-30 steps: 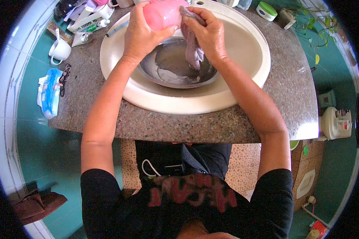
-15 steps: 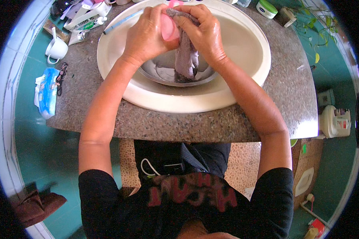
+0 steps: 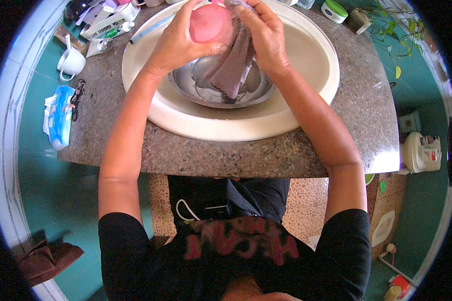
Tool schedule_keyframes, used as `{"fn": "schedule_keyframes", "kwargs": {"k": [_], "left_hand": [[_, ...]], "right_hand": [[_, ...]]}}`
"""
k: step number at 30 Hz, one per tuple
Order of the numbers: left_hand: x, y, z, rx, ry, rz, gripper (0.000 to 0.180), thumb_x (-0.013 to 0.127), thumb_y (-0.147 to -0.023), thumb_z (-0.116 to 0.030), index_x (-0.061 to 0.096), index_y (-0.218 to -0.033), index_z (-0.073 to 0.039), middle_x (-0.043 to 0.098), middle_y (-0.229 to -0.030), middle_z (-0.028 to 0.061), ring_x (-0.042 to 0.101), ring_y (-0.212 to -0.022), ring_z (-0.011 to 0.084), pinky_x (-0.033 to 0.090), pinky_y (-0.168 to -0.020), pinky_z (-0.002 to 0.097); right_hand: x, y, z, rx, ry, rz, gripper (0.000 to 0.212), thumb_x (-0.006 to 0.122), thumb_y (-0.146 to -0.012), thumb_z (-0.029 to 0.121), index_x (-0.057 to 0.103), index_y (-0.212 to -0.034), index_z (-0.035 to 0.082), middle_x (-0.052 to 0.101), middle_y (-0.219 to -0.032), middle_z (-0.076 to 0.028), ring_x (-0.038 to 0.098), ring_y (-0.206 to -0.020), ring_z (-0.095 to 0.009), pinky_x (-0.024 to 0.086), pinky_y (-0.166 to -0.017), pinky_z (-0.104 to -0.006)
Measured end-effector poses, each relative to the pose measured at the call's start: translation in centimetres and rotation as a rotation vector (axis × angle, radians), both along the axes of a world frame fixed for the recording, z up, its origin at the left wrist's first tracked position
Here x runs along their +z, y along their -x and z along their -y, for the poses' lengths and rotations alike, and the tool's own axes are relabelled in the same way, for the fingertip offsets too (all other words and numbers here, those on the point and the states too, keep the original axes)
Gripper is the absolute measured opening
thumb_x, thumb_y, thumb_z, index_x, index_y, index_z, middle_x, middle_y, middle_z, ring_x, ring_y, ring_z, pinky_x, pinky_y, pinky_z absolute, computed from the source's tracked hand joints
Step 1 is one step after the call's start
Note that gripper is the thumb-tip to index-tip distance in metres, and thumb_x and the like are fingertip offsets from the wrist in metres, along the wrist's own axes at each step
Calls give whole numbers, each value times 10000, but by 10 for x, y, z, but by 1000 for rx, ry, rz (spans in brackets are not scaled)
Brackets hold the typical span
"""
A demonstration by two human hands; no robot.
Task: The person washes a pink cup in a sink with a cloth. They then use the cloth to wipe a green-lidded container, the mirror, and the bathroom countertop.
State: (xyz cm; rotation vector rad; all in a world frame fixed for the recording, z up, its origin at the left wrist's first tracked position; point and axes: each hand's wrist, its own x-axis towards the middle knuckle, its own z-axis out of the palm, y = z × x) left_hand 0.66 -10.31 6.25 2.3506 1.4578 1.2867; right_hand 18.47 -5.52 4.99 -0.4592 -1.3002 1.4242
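Note:
My left hand (image 3: 175, 44) is closed round a pink cup (image 3: 209, 24), whose round, flat base is turned toward me. With its fingers bent on a grey-brown cloth (image 3: 231, 67), my right hand (image 3: 267, 36) grips the upper end beside the cup. The cloth hangs down over a shallow metal basin (image 3: 183, 89). That basin sits inside the cream oval sink (image 3: 221, 131). The cup's far side and some fingertips are hidden.
A speckled stone counter (image 3: 226, 158) surrounds the sink. At left stand a white mug (image 3: 72, 62), a blue tissue pack (image 3: 60, 118), a dark cord (image 3: 77, 100) and several tubes. A green-lidded jar (image 3: 335, 11) is at far right, near a trailing plant (image 3: 402, 32).
The cup has turned so its round base now shows fully, and it has moved slightly left. The cloth has spread out wider below my right hand.

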Motion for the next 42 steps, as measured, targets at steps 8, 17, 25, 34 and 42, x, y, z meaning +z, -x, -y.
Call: {"fn": "schedule_keyframes", "kwargs": {"k": [8, 17, 25, 34, 42], "left_hand": [[-19, 17, -18, -90, -99, 209, 642, 764, -785, -402, 551, -1220, 18, 534, -1114, 47, 553, -1026, 182, 451, -905, 324], [-26, 0, -14, -186, 199, 474, 624, 727, -802, -377, 499, -1280, -47, 598, -1161, 61, 559, -1068, 165, 424, -968, 322], [-17, -12, -12, -163, 192, 611, 552, 767, -768, -321, 548, -1174, -16, 637, -1007, 60, 608, -877, 128, 502, -795, 269], [-30, -7, -19, -108, 233, 709, 524, 763, -769, -307, 556, -1143, -4, 646, -998, 74, 616, -888, 133, 504, -793, 277], [-30, -7, -19, -100, 259, 663, 539, 788, -740, -305, 560, -1124, -3, 650, -1004, 75, 620, -888, 137, 503, -788, 275]], "right_hand": [[3, -6, -14, 159, 281, -253, 270, 439, -942, 104, 561, -1158, -5, 636, -1082, -122, 625, -967, -199, 503, -867, -319], [7, -5, -6, 82, 250, -177, 232, 521, -943, 147, 602, -1098, -7, 659, -995, -100, 634, -900, -167, 506, -814, -287], [-4, 7, -7, -52, 22, -137, 172, 530, -954, 129, 589, -1062, 8, 613, -828, -24, 573, -715, -72, 457, -630, -195], [2, 4, 2, -47, -102, 41, 124, 548, -948, 100, 588, -1036, 22, 562, -686, 13, 480, -509, -33, 365, -427, -183], [-2, 1, -2, -217, -93, 164, 123, 582, -907, 87, 625, -995, 13, 577, -733, -17, 528, -588, -89, 420, -497, -232]]}}
